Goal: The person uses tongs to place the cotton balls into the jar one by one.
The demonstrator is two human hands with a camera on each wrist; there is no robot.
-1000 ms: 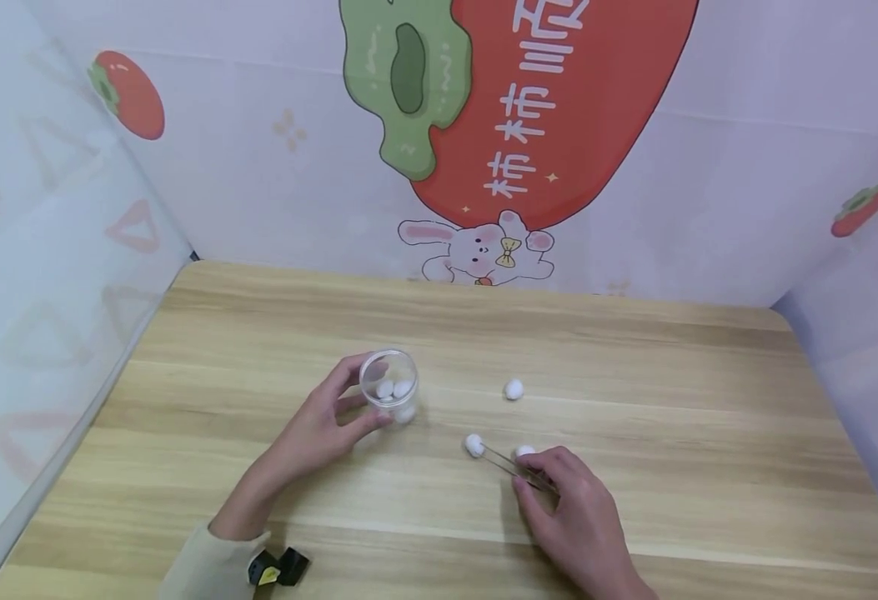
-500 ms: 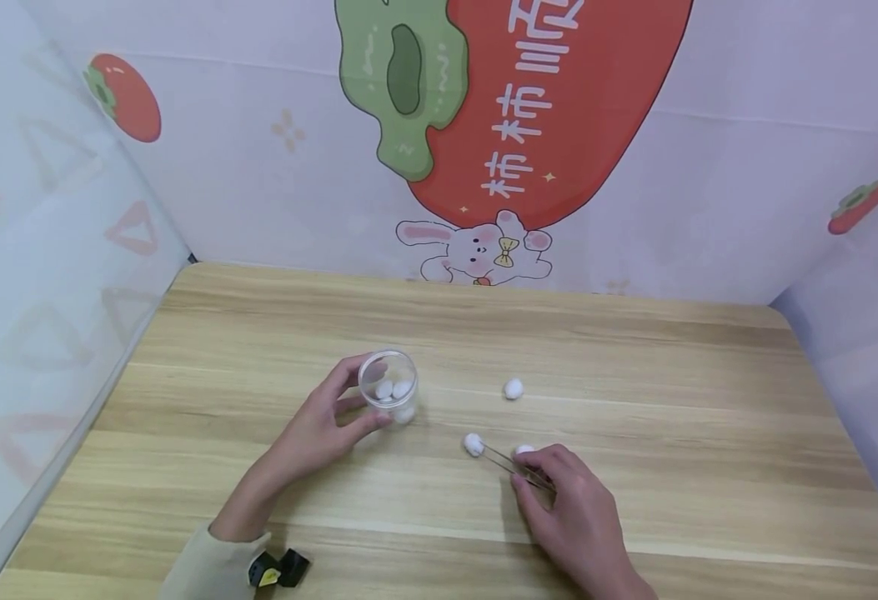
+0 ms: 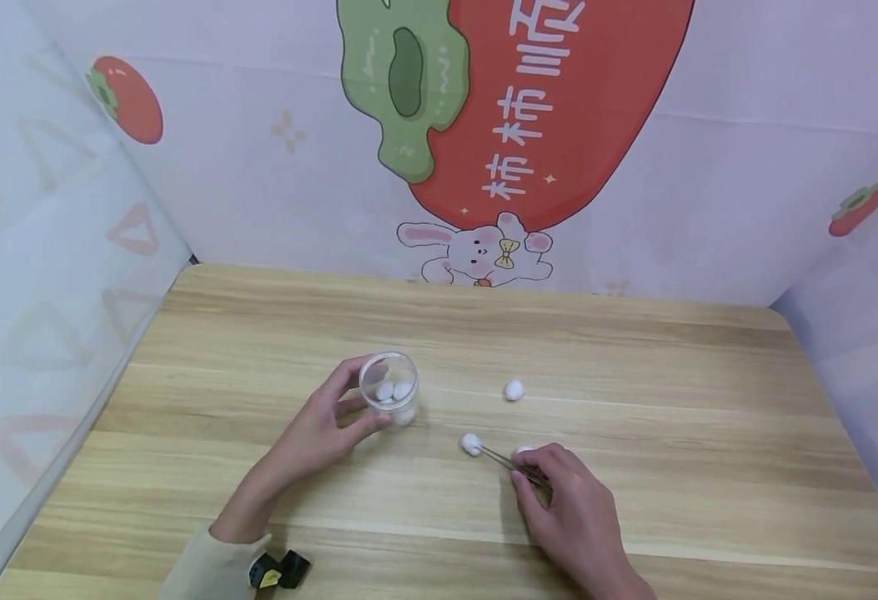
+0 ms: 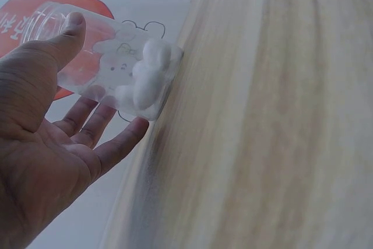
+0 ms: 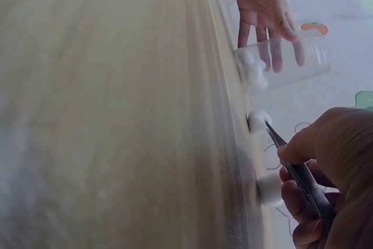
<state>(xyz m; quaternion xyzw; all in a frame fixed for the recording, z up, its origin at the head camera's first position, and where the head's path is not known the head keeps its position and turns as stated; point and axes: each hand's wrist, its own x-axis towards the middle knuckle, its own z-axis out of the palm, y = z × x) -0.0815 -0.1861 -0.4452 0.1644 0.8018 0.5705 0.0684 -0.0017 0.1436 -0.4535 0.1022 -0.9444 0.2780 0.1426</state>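
A clear open-topped jar [image 3: 388,380] with several white balls in its bottom stands on the table, also seen in the left wrist view [image 4: 105,51]. My left hand [image 3: 326,425] grips its left side, thumb and fingers curled round the wall. My right hand [image 3: 577,517] pinches metal tweezers [image 3: 500,458], whose tips touch a white fluffy ball [image 3: 472,444] on the table, right of the jar. In the right wrist view the tweezers [image 5: 303,180] slant to that ball [image 5: 258,121]. A second ball [image 3: 524,450] is partly hidden behind the right hand's fingers.
Another white ball [image 3: 514,390] lies farther back on the wooden table [image 3: 709,433]. A small black object [image 3: 279,570] is beside the left sleeve [image 3: 213,567]. Printed cloth walls [image 3: 243,183] border the table's back and sides.
The arms of the tweezers have come closer together, and the ball at their tips has shifted very slightly left. The left hand and the jar keep their place.
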